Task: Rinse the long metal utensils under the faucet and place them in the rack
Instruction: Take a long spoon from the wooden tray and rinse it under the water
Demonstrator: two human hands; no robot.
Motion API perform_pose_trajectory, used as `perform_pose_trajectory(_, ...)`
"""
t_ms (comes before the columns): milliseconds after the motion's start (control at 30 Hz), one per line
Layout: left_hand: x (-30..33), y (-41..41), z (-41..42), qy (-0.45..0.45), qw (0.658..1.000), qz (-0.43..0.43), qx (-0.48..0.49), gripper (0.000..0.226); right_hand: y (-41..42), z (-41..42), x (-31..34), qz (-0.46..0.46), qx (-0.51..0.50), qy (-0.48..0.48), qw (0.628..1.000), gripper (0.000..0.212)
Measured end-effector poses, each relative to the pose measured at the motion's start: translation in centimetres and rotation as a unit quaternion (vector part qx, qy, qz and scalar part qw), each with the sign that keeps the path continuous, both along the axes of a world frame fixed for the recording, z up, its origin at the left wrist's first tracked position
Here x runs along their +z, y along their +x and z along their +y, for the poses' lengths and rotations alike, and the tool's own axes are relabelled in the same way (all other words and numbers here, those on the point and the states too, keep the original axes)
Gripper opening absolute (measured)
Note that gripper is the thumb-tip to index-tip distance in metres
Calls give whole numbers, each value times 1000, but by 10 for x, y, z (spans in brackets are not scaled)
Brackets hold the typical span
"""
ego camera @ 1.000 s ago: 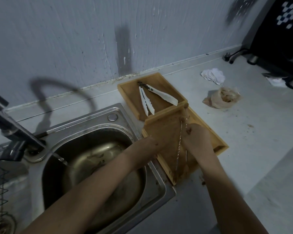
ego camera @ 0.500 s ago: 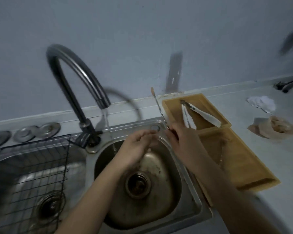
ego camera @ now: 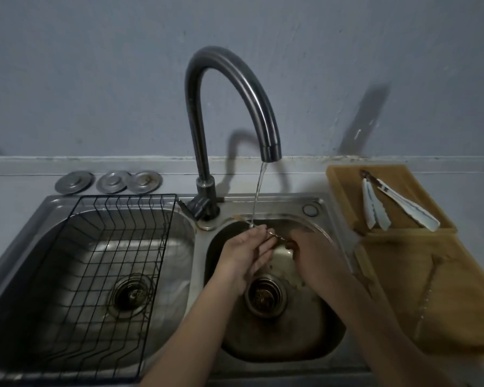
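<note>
A thin, twisted metal skewer lies nearly level under the running stream from the curved faucet, over the right sink basin. My right hand is shut on its right end. My left hand has its fingers against the middle of the skewer, right where the water lands. A black wire rack sits in the left basin with nothing in it. Another thin skewer lies on the wooden tray at the right.
White-tipped metal tongs lie in the back wooden tray. Three round metal drain covers sit on the counter behind the rack. The right basin's drain strainer holds debris.
My right hand lifted the skewer off the wooden tray, carried it left to the sink and laid it level under the water. My left hand closed in on it. My view swung left.
</note>
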State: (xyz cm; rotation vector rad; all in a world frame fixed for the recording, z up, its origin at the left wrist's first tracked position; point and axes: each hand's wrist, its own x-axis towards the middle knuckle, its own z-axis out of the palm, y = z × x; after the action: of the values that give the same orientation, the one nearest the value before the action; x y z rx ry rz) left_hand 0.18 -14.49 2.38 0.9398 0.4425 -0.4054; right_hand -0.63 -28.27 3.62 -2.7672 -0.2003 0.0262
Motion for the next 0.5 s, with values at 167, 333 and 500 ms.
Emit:
perform_pose_trajectory(167,-8,-5,-8,-39,998,39,31,9,1,-9,-3,1,-1,-38,999,15)
perform_pose_trajectory(333,-14,-16,-20,-56,995,72,43,10,-5,-13,11,34,25,-86,995,18)
perform_pose_trajectory(500,-25,-24,-34,-78,989,109,64,17,-19,-14,12,-10,44,-115,992,19)
